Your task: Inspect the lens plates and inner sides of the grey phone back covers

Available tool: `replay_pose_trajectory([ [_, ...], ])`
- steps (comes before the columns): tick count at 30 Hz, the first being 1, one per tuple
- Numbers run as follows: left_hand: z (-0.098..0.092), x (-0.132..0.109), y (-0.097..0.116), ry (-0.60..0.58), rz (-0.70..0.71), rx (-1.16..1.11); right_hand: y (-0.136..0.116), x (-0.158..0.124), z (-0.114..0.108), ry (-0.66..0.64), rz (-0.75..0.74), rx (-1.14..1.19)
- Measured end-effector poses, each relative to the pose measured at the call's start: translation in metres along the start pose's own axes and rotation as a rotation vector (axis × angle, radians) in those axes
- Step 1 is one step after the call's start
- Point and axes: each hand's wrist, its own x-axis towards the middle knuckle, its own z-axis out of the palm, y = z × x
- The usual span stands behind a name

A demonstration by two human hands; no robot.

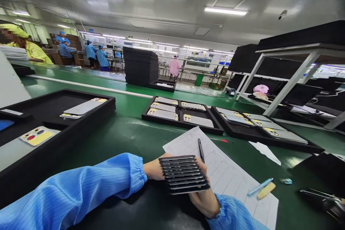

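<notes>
Panels (184, 175) are clasped by left grip (155, 168) and right grip (204, 188) over a green tabletop (124, 131) beneath ceiling lights (225, 11).

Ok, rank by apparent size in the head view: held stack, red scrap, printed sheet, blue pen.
1. Printed sheet, even partly covered
2. Held stack
3. Blue pen
4. Red scrap
</notes>
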Motion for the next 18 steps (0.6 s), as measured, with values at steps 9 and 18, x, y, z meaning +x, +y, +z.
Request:
replay_pose_trajectory([
  [9, 0.0, 0.001, 0.0, -0.007, -0.083, -0.181, 0.0, 0.0, 0.001, -0.022, -0.037, -0.079],
  [18, -0.001, 0.002, 0.016, 0.083, -0.192, -0.405, 0.0, 0.002, 0.0, -0.031, -0.111, -0.185],
])
